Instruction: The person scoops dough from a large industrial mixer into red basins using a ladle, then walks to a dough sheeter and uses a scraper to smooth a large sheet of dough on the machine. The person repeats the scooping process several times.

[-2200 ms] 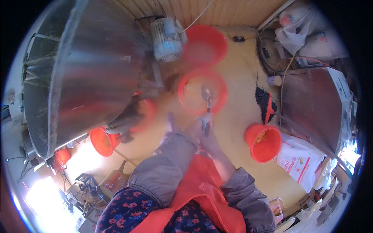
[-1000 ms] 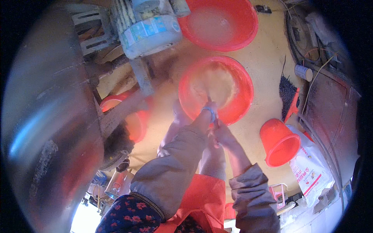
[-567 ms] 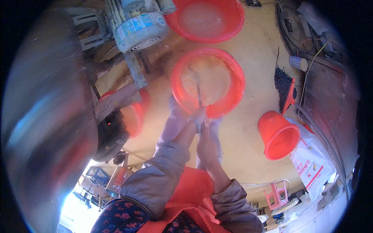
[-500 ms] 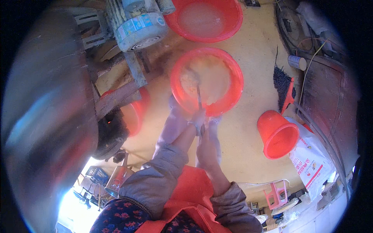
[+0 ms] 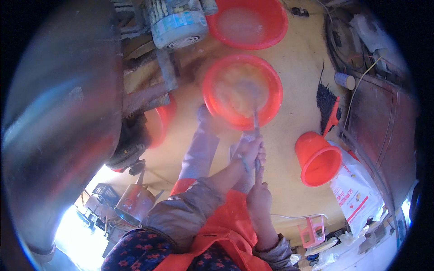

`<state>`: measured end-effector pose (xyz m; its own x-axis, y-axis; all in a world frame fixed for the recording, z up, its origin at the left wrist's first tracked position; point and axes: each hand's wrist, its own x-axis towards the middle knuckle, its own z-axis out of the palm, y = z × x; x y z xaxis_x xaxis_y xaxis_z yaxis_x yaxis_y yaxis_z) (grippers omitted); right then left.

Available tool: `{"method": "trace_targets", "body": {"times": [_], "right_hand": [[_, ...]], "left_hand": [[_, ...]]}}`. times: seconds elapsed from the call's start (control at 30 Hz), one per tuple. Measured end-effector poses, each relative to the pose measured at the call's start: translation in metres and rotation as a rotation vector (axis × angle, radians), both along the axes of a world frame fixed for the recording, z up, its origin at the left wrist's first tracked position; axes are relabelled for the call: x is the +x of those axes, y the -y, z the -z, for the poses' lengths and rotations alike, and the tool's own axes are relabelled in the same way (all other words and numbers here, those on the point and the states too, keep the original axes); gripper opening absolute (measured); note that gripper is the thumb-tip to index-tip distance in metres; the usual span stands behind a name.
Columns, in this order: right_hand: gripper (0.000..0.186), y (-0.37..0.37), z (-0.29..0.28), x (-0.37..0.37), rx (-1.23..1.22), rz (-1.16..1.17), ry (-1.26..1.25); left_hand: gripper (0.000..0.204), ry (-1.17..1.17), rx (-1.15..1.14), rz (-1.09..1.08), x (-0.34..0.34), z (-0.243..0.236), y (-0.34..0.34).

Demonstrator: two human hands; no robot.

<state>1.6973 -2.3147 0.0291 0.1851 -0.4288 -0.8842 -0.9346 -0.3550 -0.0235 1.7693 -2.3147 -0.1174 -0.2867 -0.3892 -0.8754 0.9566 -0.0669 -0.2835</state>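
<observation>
A red plastic basin (image 5: 275,86) stands on the floor ahead of my feet, with a pale yellowish, grainy mass (image 5: 235,86) in it. My left hand (image 5: 250,150) is wrapped round the shaft of a long-handled tool (image 5: 257,124). Its far end reaches into the basin, where blur hides the shape. Lower on the same handle, near its butt end, my right hand (image 5: 259,195) is closed, a finger stretched along the shaft. Haze or dust hangs over the basin.
Behind it sits a larger red basin (image 5: 278,27) holding cloudy contents. A motor (image 5: 178,29) on a metal frame and a big metal body (image 5: 68,113) fill the left. To the right are a red bucket (image 5: 312,156), a white sack (image 5: 357,194) and a dark broom (image 5: 324,106). A pink stool (image 5: 312,232) stands lower right.
Both hands have moved right with the tool, and its far end has swung from the basin's left side to its right. My right hand is lower, farther from the left one.
</observation>
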Motion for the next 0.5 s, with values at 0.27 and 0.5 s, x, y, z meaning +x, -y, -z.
{"method": "trace_targets", "body": {"times": [0.27, 0.5], "right_hand": [[0.075, 0.044, 0.038, 0.034, -0.028, -0.200, -0.046], [0.080, 0.045, 0.074, 0.056, 0.128, -0.166, -0.069]], "left_hand": [[0.036, 0.123, 0.079, 0.095, 0.012, 0.058, 0.041], [0.044, 0.340, 0.136, 0.491, 0.016, 0.106, 0.032]]}}
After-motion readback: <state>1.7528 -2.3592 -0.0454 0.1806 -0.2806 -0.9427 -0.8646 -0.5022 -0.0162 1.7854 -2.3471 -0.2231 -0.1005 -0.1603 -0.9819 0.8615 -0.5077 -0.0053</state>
